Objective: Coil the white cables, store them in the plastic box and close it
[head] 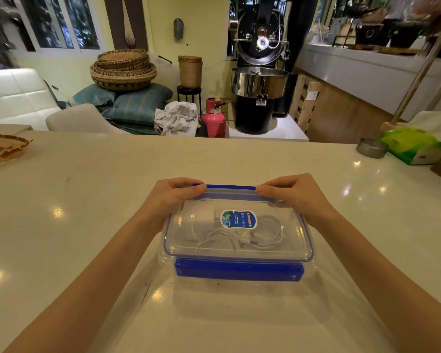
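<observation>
Cables (239, 238) coiled inside plastic box (237, 250) mid-counter, lid (285, 248) on. Left hand (173, 197) and right hand (294, 192) pinch far blue latch (229, 187) at its ends (probably to snap it evenly). Near blue latch (239, 270) looks down already.

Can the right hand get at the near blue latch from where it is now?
Probably yes. The right hand rests on the lid's far edge, and the near blue latch faces the person with only bare counter around it.
</observation>
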`<state>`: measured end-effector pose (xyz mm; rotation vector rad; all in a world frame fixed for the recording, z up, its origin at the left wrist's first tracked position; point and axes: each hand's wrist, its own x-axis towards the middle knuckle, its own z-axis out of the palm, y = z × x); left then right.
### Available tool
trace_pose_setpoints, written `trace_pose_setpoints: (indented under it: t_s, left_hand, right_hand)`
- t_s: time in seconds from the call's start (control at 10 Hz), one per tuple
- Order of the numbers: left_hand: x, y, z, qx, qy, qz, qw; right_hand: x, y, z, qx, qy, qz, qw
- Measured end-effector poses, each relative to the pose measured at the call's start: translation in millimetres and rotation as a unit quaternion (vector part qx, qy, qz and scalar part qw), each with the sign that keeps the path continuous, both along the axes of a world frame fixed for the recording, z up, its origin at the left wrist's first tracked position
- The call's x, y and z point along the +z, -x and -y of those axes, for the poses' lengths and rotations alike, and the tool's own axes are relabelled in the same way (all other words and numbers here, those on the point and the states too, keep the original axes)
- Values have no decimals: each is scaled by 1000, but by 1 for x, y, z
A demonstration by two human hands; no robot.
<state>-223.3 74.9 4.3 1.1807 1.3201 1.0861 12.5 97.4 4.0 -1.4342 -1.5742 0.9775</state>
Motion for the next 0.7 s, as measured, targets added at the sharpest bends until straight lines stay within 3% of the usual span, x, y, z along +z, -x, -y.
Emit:
trace_pose_setpoints:
  t_s: [0.5, 0.7]
  left_hand:
    - [-3, 1, -2, 4, -18, 11, 1000]
    - [-3, 2, -4, 10, -51, -102, 993]
  right_hand:
    - [-5, -2, -4, -4, -23, -9, 1000]
    - [1, -2, 0, 17, -30, 15, 999]
